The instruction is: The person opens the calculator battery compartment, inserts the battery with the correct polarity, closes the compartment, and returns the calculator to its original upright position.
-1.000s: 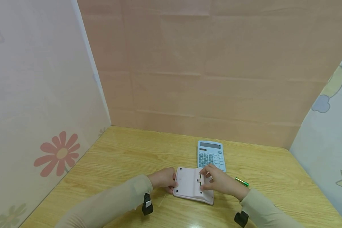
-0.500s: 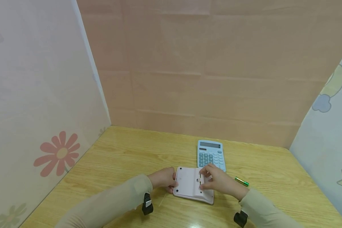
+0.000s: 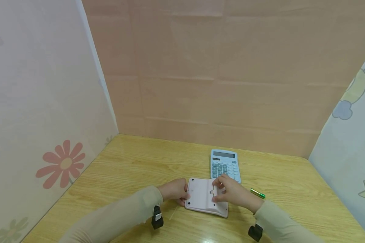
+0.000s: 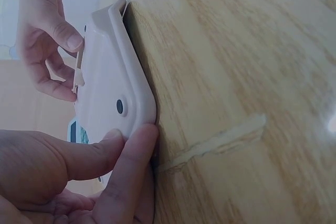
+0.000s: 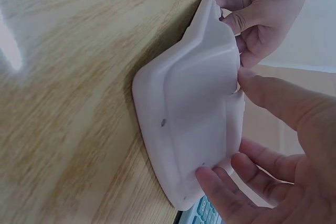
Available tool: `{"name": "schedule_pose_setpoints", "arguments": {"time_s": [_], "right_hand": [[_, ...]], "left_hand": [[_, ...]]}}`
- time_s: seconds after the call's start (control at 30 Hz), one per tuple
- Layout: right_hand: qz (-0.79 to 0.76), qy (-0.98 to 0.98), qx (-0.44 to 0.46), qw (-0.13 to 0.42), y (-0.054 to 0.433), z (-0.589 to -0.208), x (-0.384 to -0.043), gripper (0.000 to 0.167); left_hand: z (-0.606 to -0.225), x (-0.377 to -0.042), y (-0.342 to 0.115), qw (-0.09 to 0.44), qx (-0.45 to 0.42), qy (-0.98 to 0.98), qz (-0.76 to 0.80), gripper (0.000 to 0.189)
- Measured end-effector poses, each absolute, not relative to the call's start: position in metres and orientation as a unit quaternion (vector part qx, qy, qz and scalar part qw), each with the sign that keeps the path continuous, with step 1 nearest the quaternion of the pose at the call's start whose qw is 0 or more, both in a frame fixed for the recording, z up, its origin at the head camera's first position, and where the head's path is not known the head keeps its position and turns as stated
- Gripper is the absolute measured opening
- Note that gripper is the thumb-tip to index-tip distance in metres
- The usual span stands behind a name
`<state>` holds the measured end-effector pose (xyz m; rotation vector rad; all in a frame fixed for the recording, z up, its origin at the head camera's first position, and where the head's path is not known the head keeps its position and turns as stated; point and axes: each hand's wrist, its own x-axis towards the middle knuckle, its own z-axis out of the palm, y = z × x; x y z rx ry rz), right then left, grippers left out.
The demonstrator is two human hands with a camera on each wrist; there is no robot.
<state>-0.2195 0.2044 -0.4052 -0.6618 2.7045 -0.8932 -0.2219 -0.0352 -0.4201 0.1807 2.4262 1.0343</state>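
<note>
A pale pink calculator (image 3: 199,195) lies face down on the wooden table, its back with dark round feet turned up. My left hand (image 3: 174,190) pinches its left edge between thumb and fingers; the same grip shows in the left wrist view. Over the raised right part, my right hand (image 3: 235,192) holds the small battery cover (image 4: 79,77) at its two ends, thumb at the near end and fingers at the far end. This cover sits at the battery compartment, tilted slightly up from the back. The right hand hides part of the compartment.
Just behind the pink calculator lies a light blue calculator (image 3: 225,162), face up. To the right of my right hand is a loose green battery (image 3: 257,193). Printed panels and a tan backdrop (image 3: 219,77) enclose the table (image 3: 146,158).
My right hand has shifted slightly left with the battery cover, and the dark green gaps beside the cover have narrowed. The left hand and pink calculator stay in place.
</note>
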Motion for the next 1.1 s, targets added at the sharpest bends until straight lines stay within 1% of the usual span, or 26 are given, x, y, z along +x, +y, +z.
{"name": "schedule_pose_setpoints", "arguments": {"time_s": [0.7, 1.1], "right_hand": [[-0.29, 0.924, -0.226, 0.109, 0.1982, -0.4008, -0.2155, 0.05], [-0.292, 0.923, -0.229, 0.103, 0.1994, -0.4008, -0.2173, 0.043]], "left_hand": [[-0.4191, -0.2198, -0.0369, 0.244, 0.072, 0.886, 0.388, 0.02], [-0.4204, -0.221, -0.037, 0.248, 0.069, 0.884, 0.391, 0.02]]}}
